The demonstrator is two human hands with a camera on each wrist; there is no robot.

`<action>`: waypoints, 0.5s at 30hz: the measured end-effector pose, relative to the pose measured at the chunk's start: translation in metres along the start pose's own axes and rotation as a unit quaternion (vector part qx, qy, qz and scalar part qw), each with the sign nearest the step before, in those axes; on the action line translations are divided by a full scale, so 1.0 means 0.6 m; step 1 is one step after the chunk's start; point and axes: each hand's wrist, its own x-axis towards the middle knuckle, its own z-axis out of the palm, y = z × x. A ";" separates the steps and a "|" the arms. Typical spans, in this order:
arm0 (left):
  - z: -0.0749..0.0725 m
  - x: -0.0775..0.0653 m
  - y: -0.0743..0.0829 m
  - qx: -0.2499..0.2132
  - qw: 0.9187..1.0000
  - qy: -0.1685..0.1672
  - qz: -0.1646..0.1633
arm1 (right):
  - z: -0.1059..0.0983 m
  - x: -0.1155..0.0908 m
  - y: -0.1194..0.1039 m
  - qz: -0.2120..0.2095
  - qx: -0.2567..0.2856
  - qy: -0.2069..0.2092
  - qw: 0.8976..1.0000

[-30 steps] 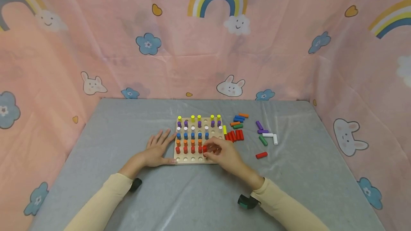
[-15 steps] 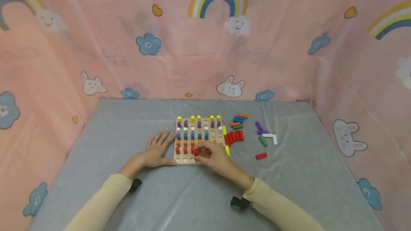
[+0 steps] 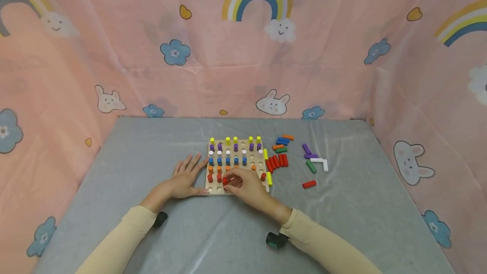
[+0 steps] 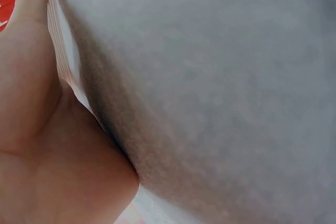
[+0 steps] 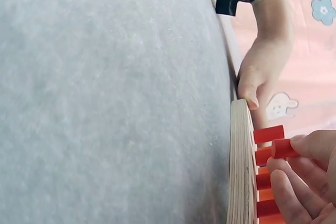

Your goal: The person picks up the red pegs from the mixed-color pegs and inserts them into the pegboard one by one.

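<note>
A wooden pegboard (image 3: 214, 192) bears rows of upright yellow, purple, white, blue, orange and red pegs. My right hand (image 3: 249, 186) pinches a red peg (image 5: 283, 148) between thumb and fingers. That peg is over the front left part of the board, close to the standing red pegs (image 3: 210, 178). The right hand hides part of the front rows in the head view. My left hand (image 3: 185, 182) lies with fingers spread along the board's left side, its thumb on the front left corner. The left wrist view shows mostly that palm and the grey cloth.
Several loose red pegs (image 3: 280, 160) lie right of the board, with a yellow peg (image 3: 269, 179) against its edge. Farther right are purple, white (image 3: 316, 160) and green pegs (image 3: 311, 167) and a lone red peg (image 3: 309, 184). A pink curtain (image 3: 213, 75) stands behind the grey table (image 3: 361, 206).
My right hand has moved left along the front of the board with the red peg. This uncovers a standing red peg and a yellow peg at the right. The left hand stays put.
</note>
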 end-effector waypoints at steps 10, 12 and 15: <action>-0.007 -0.004 0.004 -0.011 1.000 -0.002 0.009 | 0.018 0.007 -0.002 -0.032 -0.008 0.013 0.999; -0.010 -0.005 0.006 -0.016 1.000 -0.004 0.012 | 0.022 0.009 -0.002 -0.035 -0.003 0.009 0.999; -0.011 -0.005 0.008 -0.016 1.000 -0.006 0.014 | 0.029 0.011 0.000 -0.038 0.004 0.003 0.999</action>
